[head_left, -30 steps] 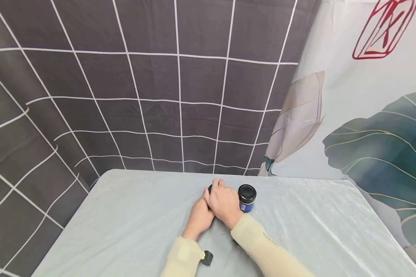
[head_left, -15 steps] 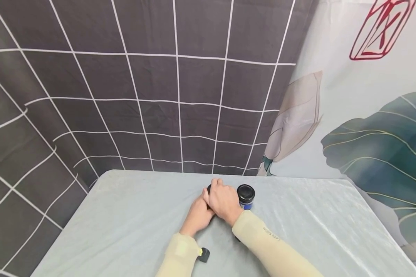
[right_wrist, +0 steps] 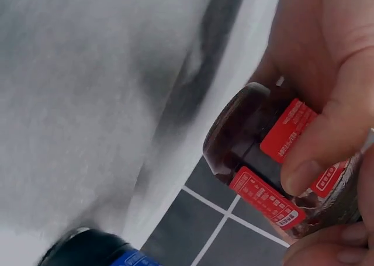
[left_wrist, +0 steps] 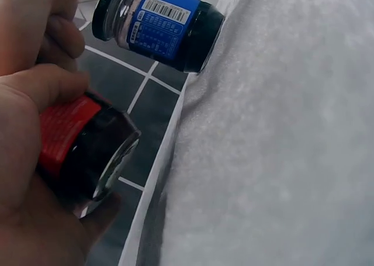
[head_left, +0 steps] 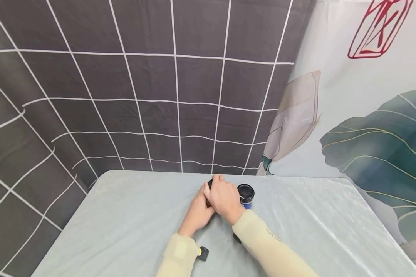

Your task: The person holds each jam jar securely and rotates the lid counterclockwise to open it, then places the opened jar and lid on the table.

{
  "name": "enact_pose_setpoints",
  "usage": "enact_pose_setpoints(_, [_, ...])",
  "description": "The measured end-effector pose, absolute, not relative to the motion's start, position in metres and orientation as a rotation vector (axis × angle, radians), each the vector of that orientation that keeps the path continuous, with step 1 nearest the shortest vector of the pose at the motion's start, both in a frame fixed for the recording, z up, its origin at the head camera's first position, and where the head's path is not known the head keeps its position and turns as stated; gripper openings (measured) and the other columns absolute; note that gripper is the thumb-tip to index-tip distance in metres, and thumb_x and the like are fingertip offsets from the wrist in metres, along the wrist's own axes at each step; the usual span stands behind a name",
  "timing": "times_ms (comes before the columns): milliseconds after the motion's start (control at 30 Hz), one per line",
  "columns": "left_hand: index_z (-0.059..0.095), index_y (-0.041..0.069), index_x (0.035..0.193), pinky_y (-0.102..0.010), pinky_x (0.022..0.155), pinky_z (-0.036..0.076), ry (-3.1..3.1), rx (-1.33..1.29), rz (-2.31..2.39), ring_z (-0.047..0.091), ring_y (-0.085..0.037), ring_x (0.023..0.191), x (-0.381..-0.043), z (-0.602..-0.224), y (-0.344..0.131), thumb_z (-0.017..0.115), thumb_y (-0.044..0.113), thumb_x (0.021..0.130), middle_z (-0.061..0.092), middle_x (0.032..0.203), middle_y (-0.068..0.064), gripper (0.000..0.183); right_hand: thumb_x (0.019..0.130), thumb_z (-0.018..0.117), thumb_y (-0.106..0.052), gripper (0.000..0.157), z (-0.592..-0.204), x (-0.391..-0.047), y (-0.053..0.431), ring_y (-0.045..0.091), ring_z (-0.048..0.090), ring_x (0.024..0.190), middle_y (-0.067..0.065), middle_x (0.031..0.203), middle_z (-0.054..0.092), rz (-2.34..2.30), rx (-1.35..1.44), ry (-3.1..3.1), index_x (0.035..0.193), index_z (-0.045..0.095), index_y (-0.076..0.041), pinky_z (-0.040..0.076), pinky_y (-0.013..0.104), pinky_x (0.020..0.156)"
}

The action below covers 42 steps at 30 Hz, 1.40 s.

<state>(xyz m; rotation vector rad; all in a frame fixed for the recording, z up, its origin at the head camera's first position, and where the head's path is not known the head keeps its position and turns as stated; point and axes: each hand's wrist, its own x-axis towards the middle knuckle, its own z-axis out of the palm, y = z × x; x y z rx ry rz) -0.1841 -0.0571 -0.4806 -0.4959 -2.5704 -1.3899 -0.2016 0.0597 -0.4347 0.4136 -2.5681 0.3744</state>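
Observation:
My left hand wraps round the body of a glass jar with red labels and dark contents, its thumb lying along the side. Over the top of that jar, my right hand grips at the lid with bent fingers; the lid is mostly hidden beneath it. In the left wrist view the red-labelled jar is tilted, its base showing just past the fingers. A second jar, with a black lid and blue label, stands upright on the table right beside my right hand; its barcode faces the left wrist camera.
A pale grey cloth covers the table. Behind it hangs a dark curtain with a white grid, and a leaf-printed curtain is at the right. A small black device sits at my left wrist.
Both hands stay together on the red-labelled jar. My right hand's fingers have shifted slightly up and away over the lid. The blue-labelled jar stays where it stood, while the head view drifts slightly.

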Motion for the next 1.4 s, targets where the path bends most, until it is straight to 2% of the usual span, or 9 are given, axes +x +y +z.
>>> enact_pose_setpoints(133, [0.037,-0.007,0.146,-0.048,0.11,0.038,-2.559,-0.52,-1.396,0.049,-0.034,0.132,-0.1854,-0.48,-0.0547,0.071,0.016,0.088,0.05,0.141,-0.021,0.072,0.097,0.055,-0.032,0.032,-0.4324,-0.2007,0.0599,0.034,0.056,0.048,0.013,0.073,0.053,0.421,0.393,-2.597,0.085,0.053,-0.002,0.046,0.045,0.042])
enact_pose_setpoints(267, [0.035,-0.007,0.147,-0.048,0.111,0.038,-2.551,-0.521,-1.406,0.049,-0.034,0.131,-0.1856,-0.48,-0.0536,0.072,0.018,0.089,0.05,0.139,-0.02,0.073,0.097,0.054,-0.032,0.032,-0.4318,-0.2004,0.0602,0.034,0.056,0.049,0.013,0.074,0.054,0.452,0.379,-2.618,0.085,0.053,-0.002,0.046,0.046,0.044])
enact_pose_setpoints(467, [0.043,-0.005,0.14,-0.048,0.105,0.043,-2.522,-0.513,-1.371,0.055,-0.031,0.121,-0.1855,-0.4797,-0.053,0.075,0.017,0.086,0.055,0.128,-0.016,0.066,0.097,0.053,-0.033,0.032,-0.4311,-0.1999,0.0595,0.036,0.058,0.052,0.015,0.078,0.057,0.493,0.35,-2.649,0.09,0.056,-0.001,0.048,0.047,0.048])
enact_pose_setpoints(667, [0.05,-0.004,0.128,-0.046,0.096,0.047,-2.483,-0.519,-1.206,0.06,-0.03,0.106,-0.1864,-0.4804,-0.053,0.075,0.005,0.081,0.059,0.112,-0.013,0.054,0.098,0.052,-0.032,0.034,-0.4317,-0.1989,0.0579,0.037,0.058,0.053,0.016,0.082,0.06,0.54,0.334,-2.657,0.097,0.058,0.001,0.049,0.048,0.05])
enact_pose_setpoints(867, [0.05,-0.002,0.131,-0.046,0.096,0.048,-2.515,-0.454,-1.242,0.061,-0.03,0.106,-0.1858,-0.4777,-0.0524,0.071,0.006,0.085,0.059,0.113,-0.012,0.052,0.098,0.052,-0.033,0.033,-0.4332,-0.1996,0.0572,0.037,0.058,0.053,0.014,0.078,0.057,0.545,0.349,-2.655,0.093,0.057,-0.001,0.048,0.048,0.049])
enact_pose_setpoints(1067, [0.054,-0.003,0.126,-0.047,0.093,0.05,-2.504,-0.408,-1.277,0.063,-0.032,0.104,-0.1835,-0.4772,-0.0527,0.067,0.01,0.09,0.062,0.11,-0.012,0.04,0.098,0.052,-0.033,0.032,-0.4347,-0.1992,0.0571,0.037,0.059,0.054,0.014,0.077,0.057,0.545,0.374,-2.651,0.092,0.056,-0.001,0.047,0.048,0.049])
enact_pose_setpoints(1300, [0.056,-0.001,0.119,-0.046,0.09,0.051,-2.472,-0.417,-1.307,0.064,-0.03,0.099,-0.1852,-0.4776,-0.0543,0.069,0.009,0.085,0.064,0.104,-0.011,0.038,0.098,0.051,-0.032,0.031,-0.4336,-0.1999,0.0572,0.035,0.059,0.054,0.013,0.076,0.057,0.534,0.405,-2.646,0.089,0.055,-0.002,0.046,0.046,0.047])
enact_pose_setpoints(1400, [0.056,0.002,0.111,-0.044,0.085,0.052,-2.456,-0.426,-1.309,0.063,-0.027,0.09,-0.1864,-0.4777,-0.0544,0.07,0.01,0.084,0.063,0.095,-0.008,0.031,0.098,0.051,-0.031,0.032,-0.4323,-0.2001,0.0577,0.034,0.057,0.053,0.013,0.074,0.054,0.513,0.432,-2.648,0.086,0.052,-0.002,0.046,0.046,0.046])
